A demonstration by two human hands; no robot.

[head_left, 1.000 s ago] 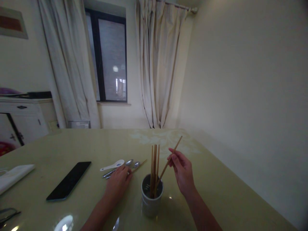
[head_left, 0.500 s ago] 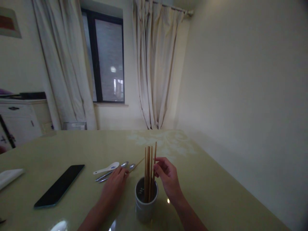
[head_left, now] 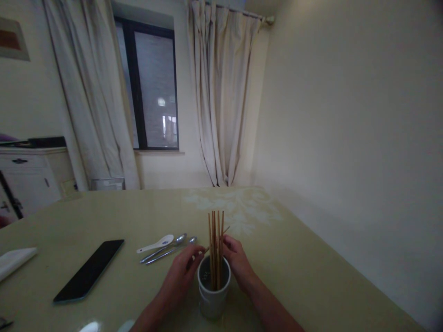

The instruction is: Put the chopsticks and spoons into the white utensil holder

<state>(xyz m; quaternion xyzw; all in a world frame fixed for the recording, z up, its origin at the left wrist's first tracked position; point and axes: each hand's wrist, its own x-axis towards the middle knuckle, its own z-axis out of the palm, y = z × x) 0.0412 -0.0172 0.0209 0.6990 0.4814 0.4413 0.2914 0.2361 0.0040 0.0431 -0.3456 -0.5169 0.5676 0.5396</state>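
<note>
In the head view, a pale cup (head_left: pixel 213 302) holds several upright wooden chopsticks (head_left: pixel 213 240). My left hand (head_left: pixel 183 267) is closed at the cup's left, its fingertips pinching a loose chopstick (head_left: pixel 227 229). That chopstick slants up to the right behind the upright ones. On the other side, my right hand (head_left: pixel 238 260) has curled fingers where the loose chopstick passes; its fingertips are partly hidden behind the bundle. Left of the hands lie a white spoon (head_left: pixel 161 243) with a blue mark and two metal spoons (head_left: pixel 180 240), (head_left: pixel 192 240).
A black phone-like slab (head_left: pixel 90 272) lies on the glossy greenish table (head_left: pixel 145 212), with a white object (head_left: pixel 15 260) farther left. A dark item (head_left: pixel 5 323) shows at the lower left edge. The wall (head_left: pixel 346 161) runs along the table's right side.
My left hand has moved right from the spoons to the cup, bringing the loose chopstick. My right hand has left the top of an upright chopstick and lowered beside the cup's rim.
</note>
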